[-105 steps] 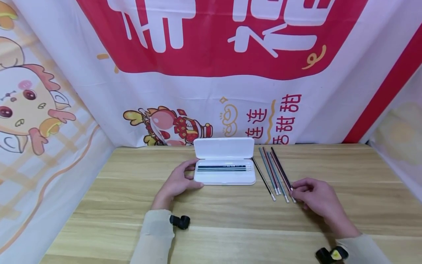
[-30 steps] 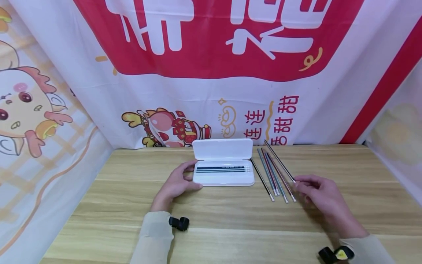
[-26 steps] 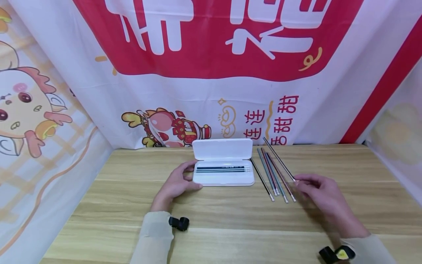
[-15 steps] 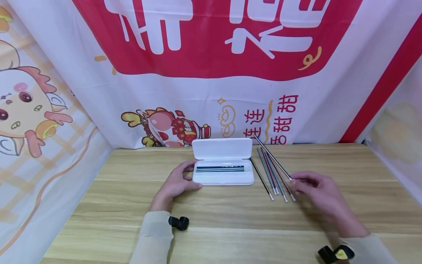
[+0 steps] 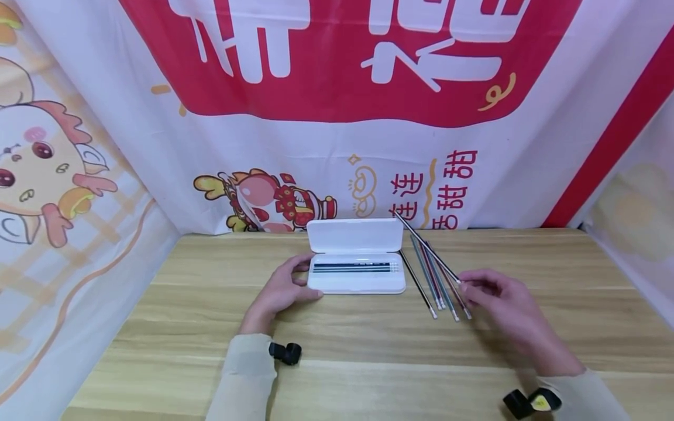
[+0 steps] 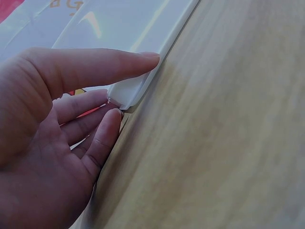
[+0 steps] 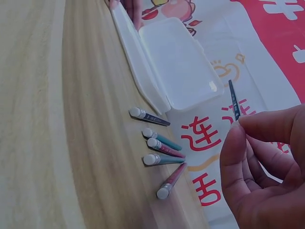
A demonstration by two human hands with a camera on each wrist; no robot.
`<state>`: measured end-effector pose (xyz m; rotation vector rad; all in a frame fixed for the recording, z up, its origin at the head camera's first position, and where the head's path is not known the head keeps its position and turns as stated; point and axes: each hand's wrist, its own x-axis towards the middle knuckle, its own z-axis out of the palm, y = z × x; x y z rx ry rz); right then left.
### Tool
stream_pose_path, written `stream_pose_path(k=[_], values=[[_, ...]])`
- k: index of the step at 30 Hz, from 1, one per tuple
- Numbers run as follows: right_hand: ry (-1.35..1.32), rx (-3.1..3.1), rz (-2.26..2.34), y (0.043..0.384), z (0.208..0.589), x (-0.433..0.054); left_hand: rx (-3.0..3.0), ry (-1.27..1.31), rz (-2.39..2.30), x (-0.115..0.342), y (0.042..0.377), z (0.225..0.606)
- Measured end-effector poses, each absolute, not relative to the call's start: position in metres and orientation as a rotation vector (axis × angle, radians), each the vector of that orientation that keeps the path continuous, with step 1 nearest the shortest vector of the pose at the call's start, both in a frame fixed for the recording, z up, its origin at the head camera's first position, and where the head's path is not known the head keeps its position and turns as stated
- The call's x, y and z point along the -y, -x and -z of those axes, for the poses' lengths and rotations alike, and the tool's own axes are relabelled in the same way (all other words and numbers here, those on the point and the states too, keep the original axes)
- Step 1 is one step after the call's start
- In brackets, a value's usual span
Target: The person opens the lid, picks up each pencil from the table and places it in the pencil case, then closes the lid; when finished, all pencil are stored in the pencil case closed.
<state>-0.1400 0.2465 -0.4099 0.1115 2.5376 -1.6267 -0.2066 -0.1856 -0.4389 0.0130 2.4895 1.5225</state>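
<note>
A white pencil case point(image 5: 358, 285) lies on the table with its lid point(image 5: 355, 235) raised. Dark green pencils point(image 5: 353, 268) with white erasers lie side by side along its back half. My left hand point(image 5: 281, 292) holds the case's left end, thumb point(image 6: 128, 64) on the front edge and fingertips at the side. Between thumb and index finger my right hand point(image 5: 502, 301) pinches a dark pencil point(image 7: 233, 98) near its eraser end. That pencil is raised and tilted, its far tip pointing up and left beside the lid's right edge.
Right of the case lie several loose pencils, among them a black one point(image 5: 418, 286) close to the case and a red one point(image 7: 172, 180) farthest right. Their erasers face the table's front. A printed cloth point(image 5: 263, 140) hangs behind the wooden table point(image 5: 368, 386).
My right hand has picked the dark pencil up from the right of the group. It has since moved slightly left, swinging the pencil's tip toward the case. The left hand stays put.
</note>
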Motion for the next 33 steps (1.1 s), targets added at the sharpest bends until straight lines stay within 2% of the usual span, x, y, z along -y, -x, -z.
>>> stream_pose_path(k=[13,26,33], values=[[0.000,-2.592,1.469,0.158,0.403,-0.226,-2.497,-0.007,-1.503,0.187,0.210,0.440],[0.185,-2.769,1.220,0.201,0.396,-0.199,-2.502,-0.015,-1.505,0.189,0.209,0.439],[0.141,-2.714,1.286,0.222,0.398,-0.186,-2.505,-0.017,-1.501,0.188,0.209,0.440]])
